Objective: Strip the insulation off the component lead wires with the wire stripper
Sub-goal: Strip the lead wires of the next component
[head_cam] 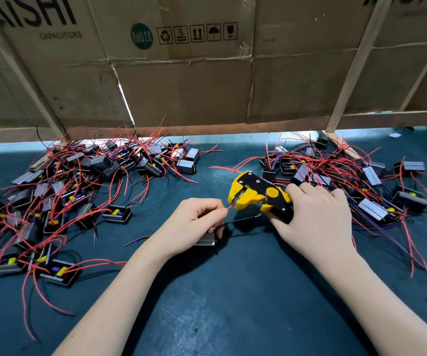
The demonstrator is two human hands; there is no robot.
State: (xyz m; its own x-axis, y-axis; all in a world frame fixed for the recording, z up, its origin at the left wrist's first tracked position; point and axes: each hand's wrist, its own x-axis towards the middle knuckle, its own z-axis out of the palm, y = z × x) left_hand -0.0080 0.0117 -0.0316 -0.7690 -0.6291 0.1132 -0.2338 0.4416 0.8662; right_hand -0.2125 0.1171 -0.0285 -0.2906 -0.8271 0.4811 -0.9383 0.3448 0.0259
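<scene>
You face a tabletop (233,304) covered with a dark teal mat, scuffed and marked in places. Behind it stands a wall of flattened cardboard boxes (181,80), creased and torn, printed with "CAPACITORS", a green "RoHS 2.0" sticker (141,36) and a row of black handling symbols (197,33). Pale wooden slats (356,62) brace the cardboard. Bright light shows in the gap (245,136) under its lower edge.

cardboard wall (181,93): flattened cartons, printed symbols | wooden frame (353,73) | teal mat (233,291)
</scene>
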